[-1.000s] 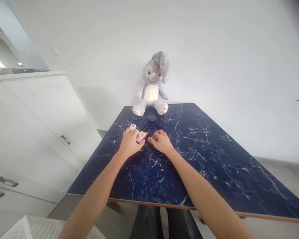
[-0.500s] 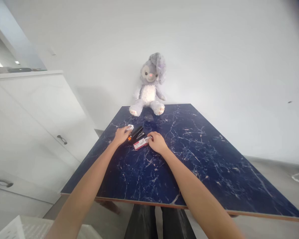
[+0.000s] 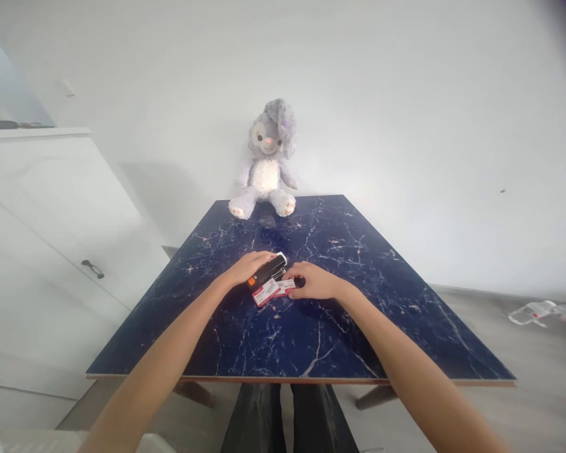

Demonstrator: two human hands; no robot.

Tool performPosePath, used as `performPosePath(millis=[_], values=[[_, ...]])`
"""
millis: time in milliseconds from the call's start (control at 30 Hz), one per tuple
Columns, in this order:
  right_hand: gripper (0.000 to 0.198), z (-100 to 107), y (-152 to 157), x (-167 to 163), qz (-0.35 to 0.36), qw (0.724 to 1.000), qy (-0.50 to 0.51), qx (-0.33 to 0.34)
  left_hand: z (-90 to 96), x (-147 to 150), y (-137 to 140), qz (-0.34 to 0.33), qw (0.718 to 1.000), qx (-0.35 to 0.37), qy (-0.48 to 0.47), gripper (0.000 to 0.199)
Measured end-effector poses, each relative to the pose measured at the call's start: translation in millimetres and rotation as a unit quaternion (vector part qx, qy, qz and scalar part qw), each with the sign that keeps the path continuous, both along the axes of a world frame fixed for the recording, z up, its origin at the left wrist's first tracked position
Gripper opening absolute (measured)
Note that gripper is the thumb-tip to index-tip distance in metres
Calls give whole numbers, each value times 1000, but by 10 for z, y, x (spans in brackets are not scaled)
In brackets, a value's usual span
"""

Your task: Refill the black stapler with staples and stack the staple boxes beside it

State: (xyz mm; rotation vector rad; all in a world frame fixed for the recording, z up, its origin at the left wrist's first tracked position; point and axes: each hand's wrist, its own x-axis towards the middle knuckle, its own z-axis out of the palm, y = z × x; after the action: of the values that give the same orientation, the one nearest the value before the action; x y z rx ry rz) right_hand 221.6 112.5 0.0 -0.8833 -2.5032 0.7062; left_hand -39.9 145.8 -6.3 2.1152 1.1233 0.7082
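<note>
A black stapler point(image 3: 267, 270) with an orange end lies at a slant on the table. My left hand point(image 3: 249, 267) is closed along its far left side, with the thumb hidden. Beyond the stapler, by those fingertips, a small white box point(image 3: 282, 257) shows in part. In front lies a red-and-white box point(image 3: 266, 293), touching the stapler. A second red-and-white piece point(image 3: 285, 287) overlaps its right end. My right hand point(image 3: 315, 280) has its bent fingers and thumb closed at that piece, and a dark shape shows between them.
The objects are on a blue marble-patterned table point(image 3: 339, 340). A grey plush toy point(image 3: 266, 176) sits at its far edge against the wall. White cabinets point(image 3: 42, 251) stand to the left. Clear plastic packaging point(image 3: 542, 311) lies on the floor at right.
My left hand has moved right with the stapler and white box, bringing the group closer together. My right hand has turned sideways, palm toward the boxes. The view has shifted right.
</note>
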Motion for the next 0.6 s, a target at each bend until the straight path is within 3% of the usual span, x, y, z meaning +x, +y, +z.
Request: performPosePath(millis=[167, 233, 300, 400, 500, 600], values=[[33, 34, -45, 214, -37, 999, -3, -19, 201, -98, -260, -36, 991, 92, 94, 58], [34, 6, -10, 237, -52, 998, 5, -26, 219, -136, -302, -34, 986, 111, 123, 51], [33, -41, 23, 219, -85, 995, 43, -30, 188, -121, -299, -22, 982, 129, 133, 39], [29, -136, 53, 136, -121, 988, 96, -5, 88, -43, -254, 11, 983, 145, 115, 42], [15, -224, 73, 47, -136, 986, 96, 29, 5, -21, -218, 30, 984, 147, 92, 47], [12, -280, 100, 5, -155, 983, 94, 34, -14, -127, -181, 50, 983, 153, 88, 36]])
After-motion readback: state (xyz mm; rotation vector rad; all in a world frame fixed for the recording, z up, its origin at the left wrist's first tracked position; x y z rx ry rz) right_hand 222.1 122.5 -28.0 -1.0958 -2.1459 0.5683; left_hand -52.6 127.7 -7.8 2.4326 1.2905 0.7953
